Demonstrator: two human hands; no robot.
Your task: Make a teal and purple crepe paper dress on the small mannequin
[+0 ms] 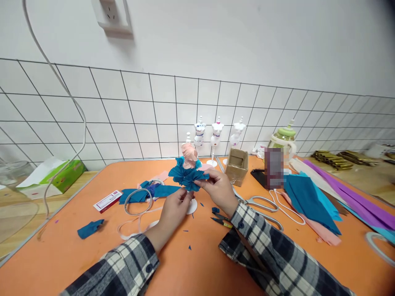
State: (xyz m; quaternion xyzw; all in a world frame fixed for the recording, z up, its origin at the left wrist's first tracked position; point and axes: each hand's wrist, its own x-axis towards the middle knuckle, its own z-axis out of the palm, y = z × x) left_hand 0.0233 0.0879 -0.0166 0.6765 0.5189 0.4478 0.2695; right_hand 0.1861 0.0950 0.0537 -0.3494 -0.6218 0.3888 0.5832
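Note:
A small mannequin stand [189,156] with a pink bodice and a ruffled teal crepe-paper skirt [187,176] stands on the orange table [61,255]. My left hand [173,211] is closed around the stand's pole just above its white round base. My right hand [217,189] pinches the right edge of the teal skirt. Both sleeves are plaid.
Scissors [262,203] and small snips [221,221] lie right of my hands. Teal, pink and purple paper sheets [311,201] lie at right. A cardboard box [237,166], three white mannequins [217,133], a phone, tape rolls [138,201], teal scraps [89,228] and a tissue box [57,179] surround them.

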